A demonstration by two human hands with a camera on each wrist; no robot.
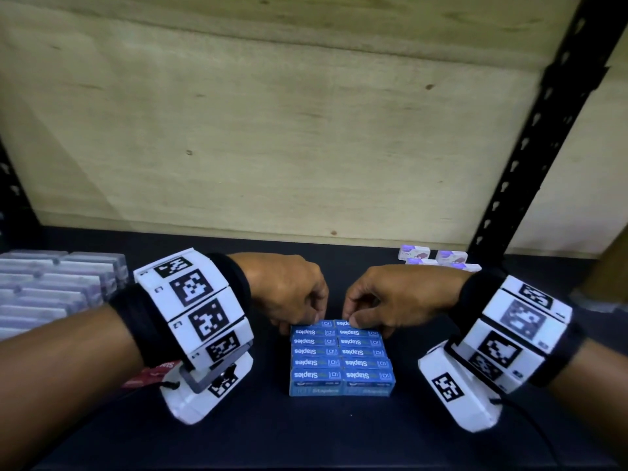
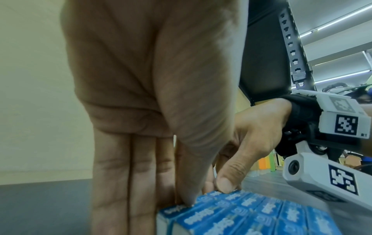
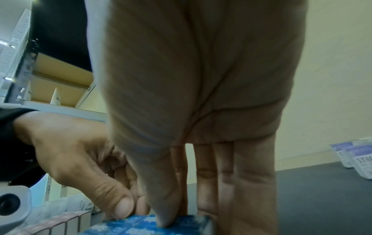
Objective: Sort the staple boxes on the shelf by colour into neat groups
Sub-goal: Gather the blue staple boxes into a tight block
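On the dark shelf [image 1: 102, 433], right at the middle, the blue staple boxes [image 1: 341, 360] are sitting in a tidy block, two across. At its far end, the left hand [image 1: 289, 290] and the right hand [image 1: 390, 297] are meeting, each pinching a back box between thumb and fingers. At nine o'clock, clear boxes [image 1: 51, 287] are lying in rows. At one o'clock, white and purple boxes [image 1: 438, 258] are waiting near the wall.

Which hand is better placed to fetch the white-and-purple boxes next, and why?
Probably the right hand. The white-and-purple boxes sit at the back right of the shelf, just behind that wrist; the left hand would have to cross the blue block.
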